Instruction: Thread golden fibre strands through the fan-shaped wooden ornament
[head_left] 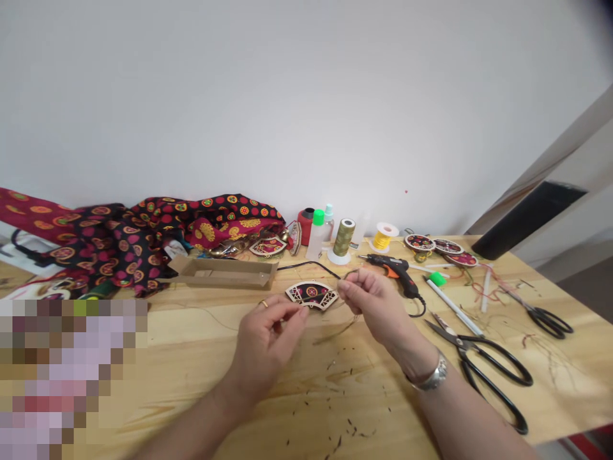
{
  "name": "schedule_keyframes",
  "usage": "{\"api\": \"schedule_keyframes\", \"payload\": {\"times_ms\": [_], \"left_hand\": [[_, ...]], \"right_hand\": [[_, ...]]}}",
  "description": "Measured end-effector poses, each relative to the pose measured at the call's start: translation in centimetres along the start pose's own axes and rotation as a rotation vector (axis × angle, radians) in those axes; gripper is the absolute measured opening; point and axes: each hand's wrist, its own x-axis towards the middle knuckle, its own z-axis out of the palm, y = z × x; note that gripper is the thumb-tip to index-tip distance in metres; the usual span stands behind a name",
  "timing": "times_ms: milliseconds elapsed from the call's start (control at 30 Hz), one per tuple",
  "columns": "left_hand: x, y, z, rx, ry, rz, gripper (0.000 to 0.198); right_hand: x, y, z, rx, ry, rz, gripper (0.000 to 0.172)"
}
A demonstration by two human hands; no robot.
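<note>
Fan-shaped ornament (312, 291) shows between left fingers (291, 331) and right fingers (355, 294)

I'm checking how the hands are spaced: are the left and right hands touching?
Apart. The head view shows the left hand and right hand separated, with the fan piece visible between them.

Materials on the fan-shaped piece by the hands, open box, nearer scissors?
Fan-shaped piece: pale lattice-cut frame, probably matte wood; patterned dark centre looks like fabric.
Open box: matte brown, thin folded walls, likely cardboard.
Nearer scissors: grey blades, apparently bare metal; smooth black handles, plastic or coated metal, unclear.
</note>
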Motion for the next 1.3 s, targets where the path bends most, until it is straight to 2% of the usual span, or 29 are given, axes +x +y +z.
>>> {"api": "schedule_keyframes", "payload": {"times_ms": [167, 300, 367, 400, 467, 567, 667, 800, 867, 1033, 1300], "left_hand": [[0.0, -0.1, -0.5, 0.082, 0.096, 0.087, 0.018], [-0.3, 0.0, -0.5, 0.146, 0.259, 0.188, 0.013], [-0.4, 0.2, -0.3, 0.087, 0.308, 0.211, 0.006], [-0.5, 0.3, -0.1, 0.030, 0.304, 0.209, 0.006], [-0.7, 0.4, 0.3, -0.106, 0.239, 0.168, 0.024], [-1.0, 0.1, 0.8, -0.263, 0.042, 0.049, 0.049], [-1.2, -0.2, 1.0, -0.322, -0.136, -0.044, 0.052], [-1.2, -0.3, 1.0, -0.297, -0.258, -0.141, 0.048], [-1.0, -0.3, 0.9, -0.241, -0.242, -0.148, 0.042], [-0.3, -0.3, 1.0, -0.225, -0.114, -0.123, 0.022], [-0.1, -0.1, 0.7, -0.209, -0.049, -0.196, 0.013]], "right_hand": [[0.5, -0.9, -1.1, 0.007, 0.120, -0.083, 0.022], [0.5, -1.4, -1.4, -0.071, 0.205, -0.150, 0.022], [0.3, -1.5, -1.2, -0.143, 0.201, -0.146, 0.021], [0.1, -1.5, -0.9, -0.183, 0.185, -0.136, 0.020], [-0.4, -1.3, -0.1, -0.253, 0.113, -0.109, 0.018], [-1.3, -0.9, 1.3, -0.293, -0.048, -0.084, 0.012], [-1.9, -0.5, 2.3, -0.344, -0.125, -0.092, 0.012], [-2.0, -0.1, 2.4, -0.367, -0.153, -0.091, 0.013], [-1.8, 0.0, 2.3, -0.357, -0.155, -0.076, 0.011], [-1.6, 0.0, 2.1, -0.346, -0.145, -0.080, 0.013], [-1.5, 0.1, 2.1, -0.360, -0.135, -0.113, 0.012]]}}
